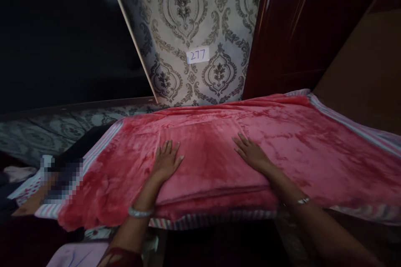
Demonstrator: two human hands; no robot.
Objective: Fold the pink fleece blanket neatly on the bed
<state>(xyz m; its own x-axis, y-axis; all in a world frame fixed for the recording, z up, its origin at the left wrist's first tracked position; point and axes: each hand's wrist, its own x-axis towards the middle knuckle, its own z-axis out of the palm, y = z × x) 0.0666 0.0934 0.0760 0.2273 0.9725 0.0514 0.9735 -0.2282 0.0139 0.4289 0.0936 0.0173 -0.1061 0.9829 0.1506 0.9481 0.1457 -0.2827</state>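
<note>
Looks to me like the step here is pressing the folded plush piece (209, 156) flat, and the setup's pretty decent. It sits in the middle of the pink plush blanket (316, 142), which is spread out wide underneath with a striped border (97, 156) showing at the left; can't tell whether the two are one cloth or separate.

Left hand (167, 162) is palm down at the piece's left edge, fingers spread and pointing to the far side. Right hand (253, 153) lies flat across the right edge, fingertips near the far right corner. Neither is gripping anything, and I'd keep it that way: pinching would probably just drag the top layer.

My tips: use your whole palms with light, even pressure and work outward from the middle, so slack gets pushed to the edges instead of bunching. Keep both sides balanced or the piece may skew. I'd also check the near folded edge (216, 194), where the layers show and don't look perfectly lined up. Don't lean too hard either, since plush like this could creep over the blanket and wrinkle it.
</note>
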